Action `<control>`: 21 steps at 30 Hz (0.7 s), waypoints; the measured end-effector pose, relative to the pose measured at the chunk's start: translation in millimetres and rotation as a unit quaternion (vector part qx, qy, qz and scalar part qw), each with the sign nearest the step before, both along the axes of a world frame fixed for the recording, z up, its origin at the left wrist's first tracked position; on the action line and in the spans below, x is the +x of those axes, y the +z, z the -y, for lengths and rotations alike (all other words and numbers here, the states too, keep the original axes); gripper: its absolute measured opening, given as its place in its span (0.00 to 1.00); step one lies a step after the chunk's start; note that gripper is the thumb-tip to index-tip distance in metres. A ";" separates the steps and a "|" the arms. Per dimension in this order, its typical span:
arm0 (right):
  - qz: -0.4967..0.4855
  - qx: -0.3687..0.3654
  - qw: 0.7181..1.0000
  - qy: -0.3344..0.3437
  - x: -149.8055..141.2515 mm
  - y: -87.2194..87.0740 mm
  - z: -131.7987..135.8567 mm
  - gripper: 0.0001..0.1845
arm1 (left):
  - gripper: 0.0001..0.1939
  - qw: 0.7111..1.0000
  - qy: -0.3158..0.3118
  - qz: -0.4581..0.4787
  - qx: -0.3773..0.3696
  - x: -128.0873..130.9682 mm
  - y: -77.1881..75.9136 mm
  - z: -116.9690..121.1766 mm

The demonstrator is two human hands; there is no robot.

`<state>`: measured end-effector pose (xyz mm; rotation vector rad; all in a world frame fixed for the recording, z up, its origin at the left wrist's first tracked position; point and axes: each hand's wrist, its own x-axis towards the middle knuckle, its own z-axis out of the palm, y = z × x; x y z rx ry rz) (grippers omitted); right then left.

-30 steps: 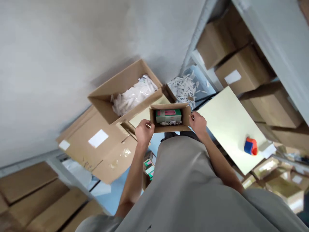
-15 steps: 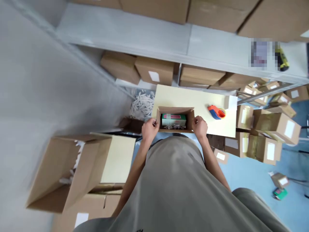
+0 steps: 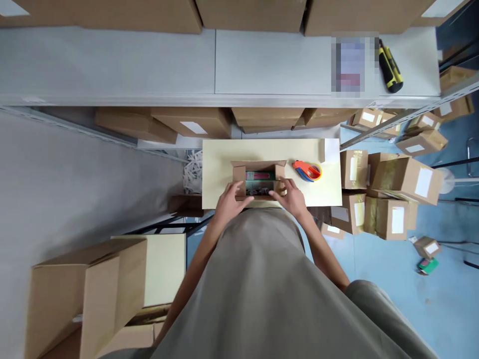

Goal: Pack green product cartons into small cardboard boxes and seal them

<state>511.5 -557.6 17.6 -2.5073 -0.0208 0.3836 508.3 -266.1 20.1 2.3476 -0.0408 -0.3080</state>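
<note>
A small open cardboard box (image 3: pixel 239 174) rests on a pale yellow table (image 3: pixel 217 164). Inside lies a green and pink packet (image 3: pixel 260 175) on shredded paper filling. My left hand (image 3: pixel 231 198) presses on the box's left flap and near edge, fingers curled over it. My right hand (image 3: pixel 290 195) lies against the right flap and near corner, fingers bent onto the cardboard. An orange and blue tape dispenser (image 3: pixel 307 170) sits on the table just right of the box.
Grey shelving (image 3: pixel 149 65) with brown cartons runs along the far side, with a yellow and black tool (image 3: pixel 390 67) on it. Several labelled cartons (image 3: pixel 404 177) are stacked at the right. A large open carton (image 3: pixel 90 294) stands at the lower left. Shredded paper (image 3: pixel 192 167) lies left of the table.
The view has swung round to face the table and shelving. The small box went from held in the air to resting on the table, and both hands have moved onto its flaps.
</note>
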 end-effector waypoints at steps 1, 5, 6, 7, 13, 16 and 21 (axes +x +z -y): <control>0.001 0.024 0.999 0.043 -4.8 -3.0 3.7 0.38 | 0.37 1.000 -0.022 -0.013 0.003 -3.7 -2.3 0.3; -0.006 0.046 0.994 0.096 -9.7 -17.9 14.4 0.42 | 0.44 0.999 -0.015 -0.050 0.011 -1.8 -18.7 -2.1; -0.010 0.041 0.996 0.072 -6.0 -21.8 15.4 0.39 | 0.45 0.999 0.008 -0.042 0.010 4.2 -22.7 -2.8; -0.011 0.031 0.998 0.044 -0.6 -25.5 15.8 0.36 | 0.48 0.999 0.033 -0.026 0.016 12.1 -25.8 -3.4; 0.031 -0.010 0.998 -0.049 38.6 -34.8 14.8 0.50 | 0.48 0.993 -0.011 0.066 0.094 61.9 -18.2 -11.0; 0.053 0.001 0.999 0.002 43.7 -32.4 17.6 0.48 | 0.31 0.992 -0.033 0.067 0.100 61.5 -10.8 -20.5; 0.040 -0.014 0.996 0.079 35.1 -32.4 22.1 0.20 | 0.05 0.997 -0.029 0.009 0.076 38.6 -15.4 -28.3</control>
